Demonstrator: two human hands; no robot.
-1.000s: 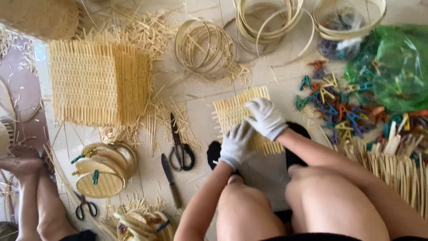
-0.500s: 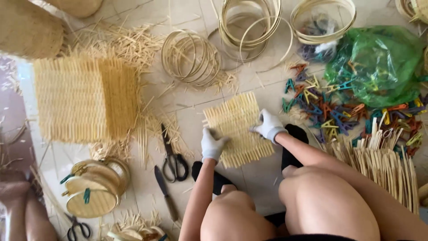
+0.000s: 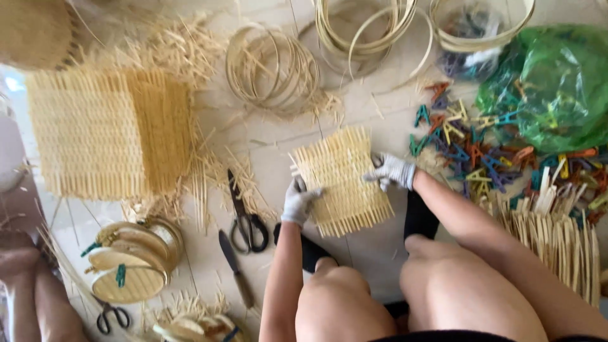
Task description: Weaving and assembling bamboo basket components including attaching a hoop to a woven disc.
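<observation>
1. The work lies on a pale tiled floor (image 3: 380, 253) strewn with straw-coloured splinters; the person sits on it, bare knees at the bottom of the view.
2. Around them: a large woven panel (image 3: 107, 133) at the left, coils of thin cane hoops (image 3: 272, 69) at the top, a heap of coloured clips (image 3: 468, 149) beside a green plastic bag (image 3: 551, 82) at the right, and a bundle of flat splints (image 3: 557, 240) by the right knee.
3. Black-handled scissors (image 3: 244, 212) and a knife (image 3: 235, 269) lie just left of the left forearm — both untouched.
4. Both hands wear white gloves and reach forward with the arms nearly straight.
5. The left hand (image 3: 297, 202) grips the lower left edge of a small woven mat (image 3: 342, 180); its fingers curl onto the weave, thumb apparently on top, though the glove blurs this.
6. The right hand (image 3: 392, 171) clasps the mat's right edge, fingers pressed together over the rim.
7. The mat sits between the two hands — tilted slightly, just above the floor or resting on it; I cannot tell which.
</observation>
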